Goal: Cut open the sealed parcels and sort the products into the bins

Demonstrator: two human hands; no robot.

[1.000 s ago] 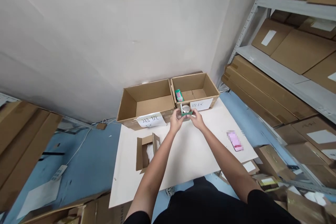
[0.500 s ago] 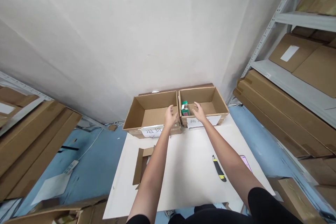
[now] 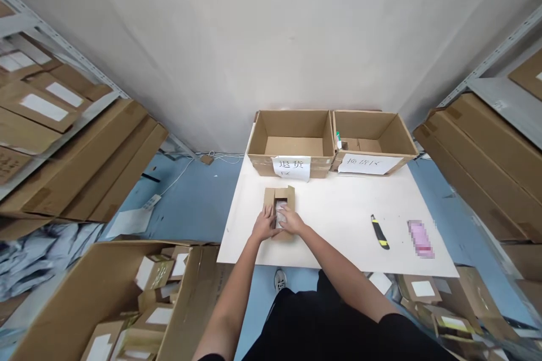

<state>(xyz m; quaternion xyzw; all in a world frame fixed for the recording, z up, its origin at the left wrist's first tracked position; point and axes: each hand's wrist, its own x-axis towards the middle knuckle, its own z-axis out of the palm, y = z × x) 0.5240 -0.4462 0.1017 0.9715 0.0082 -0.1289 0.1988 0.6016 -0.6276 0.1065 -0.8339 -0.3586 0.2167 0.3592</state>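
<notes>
On the left part of the white table, a small cardboard box (image 3: 289, 194) stands with its flaps up. Whitish, wrapped-looking contents (image 3: 279, 219) show inside; their kind cannot be made out. My left hand (image 3: 265, 224) grips the box at its left side, thumb over the near end. My right hand (image 3: 291, 220) comes in from the right, fingers apart and reaching over the opening onto the whitish contents. Some fingertips are hidden in the box.
Behind stand two large open cartons with handwritten labels, a left one (image 3: 256, 164) and a right one (image 3: 398, 164) with a green-and-white packet (image 3: 339, 140). A utility knife (image 3: 380, 232) and a pink phone (image 3: 420, 238) lie on the table (image 3: 334, 225). Stocked shelves flank both sides.
Both hands have come back from the large cartons to the small box. That box now sits between them. My view has turned left and down.
</notes>
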